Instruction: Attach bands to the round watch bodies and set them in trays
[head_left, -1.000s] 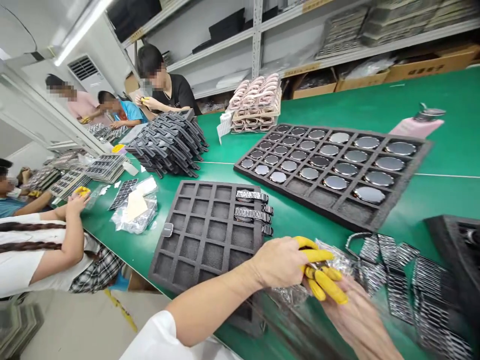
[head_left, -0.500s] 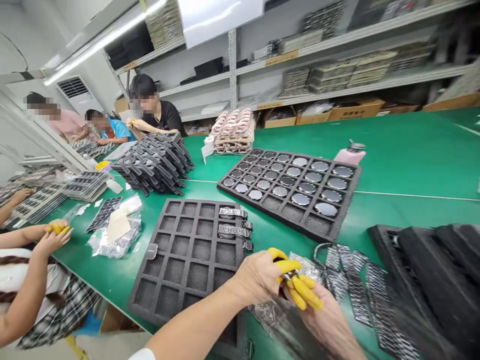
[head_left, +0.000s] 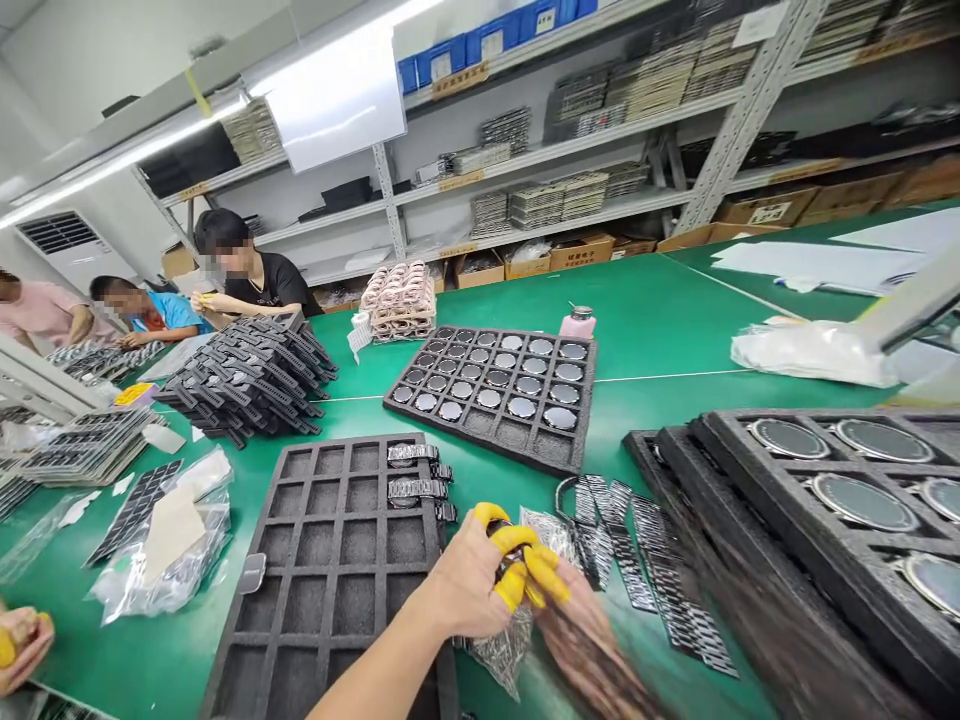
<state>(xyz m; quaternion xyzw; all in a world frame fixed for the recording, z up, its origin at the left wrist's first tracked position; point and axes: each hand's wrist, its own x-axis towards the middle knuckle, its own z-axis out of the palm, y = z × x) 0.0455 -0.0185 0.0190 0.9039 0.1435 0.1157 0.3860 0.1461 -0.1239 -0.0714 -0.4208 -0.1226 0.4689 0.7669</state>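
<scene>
My left hand (head_left: 474,577), with yellow finger cots, is closed around a dark, shiny watch (head_left: 509,541), mostly hidden by the fingers. The yellow-tipped fingers of my right hand (head_left: 559,590) are closed on the watch from the other side; that forearm is smeared by motion. Below the hands lies a clear plastic bag (head_left: 504,645) of small parts I cannot make out. To the right, several black metal watch bands (head_left: 637,545) lie on the green table. At the left, a grey foam tray (head_left: 358,575) holds two watches with black bands (head_left: 415,490) in its upper right cells.
A foam tray of round watch heads (head_left: 517,445) lies further back. Stacked foam trays (head_left: 772,560) rise at the right. A pink bottle (head_left: 577,322), stacked black racks (head_left: 247,375) and plastic bags (head_left: 169,540) stand or lie around. Co-workers sit at the left.
The view has swung to the right, showing more of the stacked trays and shelves. Both hands stay together at the watch, which now shows as a dark shape between the fingers.
</scene>
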